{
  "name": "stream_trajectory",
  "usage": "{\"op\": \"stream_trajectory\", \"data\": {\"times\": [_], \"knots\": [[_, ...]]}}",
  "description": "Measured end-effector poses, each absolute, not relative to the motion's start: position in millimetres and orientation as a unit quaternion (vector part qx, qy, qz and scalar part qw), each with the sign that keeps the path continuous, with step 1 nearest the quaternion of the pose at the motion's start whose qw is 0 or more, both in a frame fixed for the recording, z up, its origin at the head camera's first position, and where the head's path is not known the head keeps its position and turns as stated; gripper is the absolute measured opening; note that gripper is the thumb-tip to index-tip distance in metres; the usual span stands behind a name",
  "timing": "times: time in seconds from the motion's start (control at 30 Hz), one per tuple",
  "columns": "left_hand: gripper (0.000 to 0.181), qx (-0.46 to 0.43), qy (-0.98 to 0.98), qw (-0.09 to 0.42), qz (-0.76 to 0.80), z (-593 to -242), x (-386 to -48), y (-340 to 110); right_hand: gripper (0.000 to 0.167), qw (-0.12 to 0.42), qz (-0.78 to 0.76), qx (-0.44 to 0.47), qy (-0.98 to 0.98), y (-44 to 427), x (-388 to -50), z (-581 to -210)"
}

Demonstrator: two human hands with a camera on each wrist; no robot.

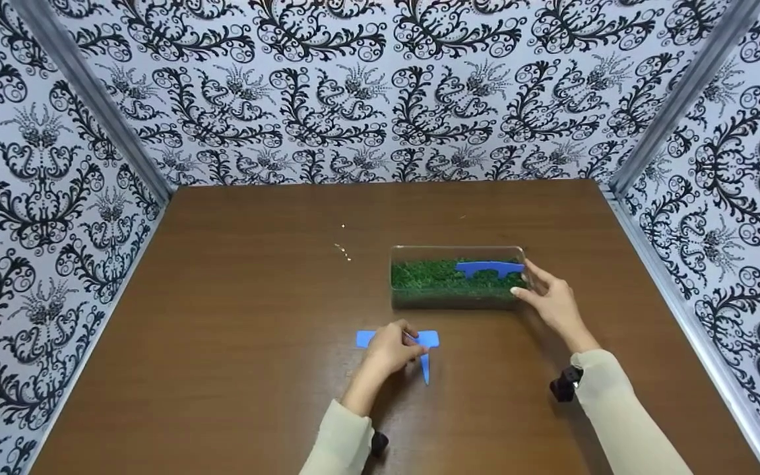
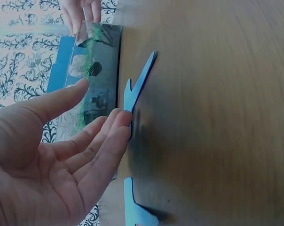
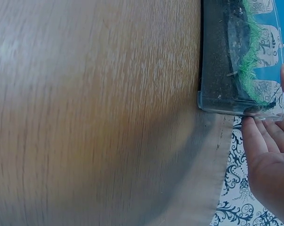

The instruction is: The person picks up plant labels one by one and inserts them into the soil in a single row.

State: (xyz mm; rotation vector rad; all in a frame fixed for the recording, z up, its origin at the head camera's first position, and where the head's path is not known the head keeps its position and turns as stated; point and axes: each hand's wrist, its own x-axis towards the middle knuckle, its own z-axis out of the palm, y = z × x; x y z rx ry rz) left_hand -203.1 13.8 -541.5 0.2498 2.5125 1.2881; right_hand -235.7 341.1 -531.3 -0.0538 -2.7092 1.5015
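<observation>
One Loose, One Pinching

From afar, I see the left hand (image 1: 390, 348), thumb and fingers apart, at a blue T (image 1: 430, 339) on the surface (image 1: 241, 316). Then a clear box (image 1: 452, 301) holds grass (image 1: 423, 274) and a blue strip (image 1: 482, 266); the right hand (image 1: 555, 303) pinches the box's end.

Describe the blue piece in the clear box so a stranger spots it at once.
On the brown table sits a clear box holding green grass. Inside, by the right hand, is the blue piece: its lower edge is arched, unlike the blue shape outside, at the left hand.
</observation>
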Motion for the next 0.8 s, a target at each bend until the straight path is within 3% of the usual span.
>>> {"op": "stream_trajectory", "data": {"times": [0.4, 0.8], "knots": [[0.018, 0.080, 0.912, 0.128, 0.382, -541.9, -198.4, 16.3, 0.069, 0.025, 0.482, -0.015, -0.875, 340.0, -234.8, -533.2], [0.034, 0.058, 0.936, 0.132, 0.320, -541.5, -195.1, 22.8, 0.069, 0.034, 0.489, -0.020, -0.871, 342.0, -238.4, -535.2]]}}
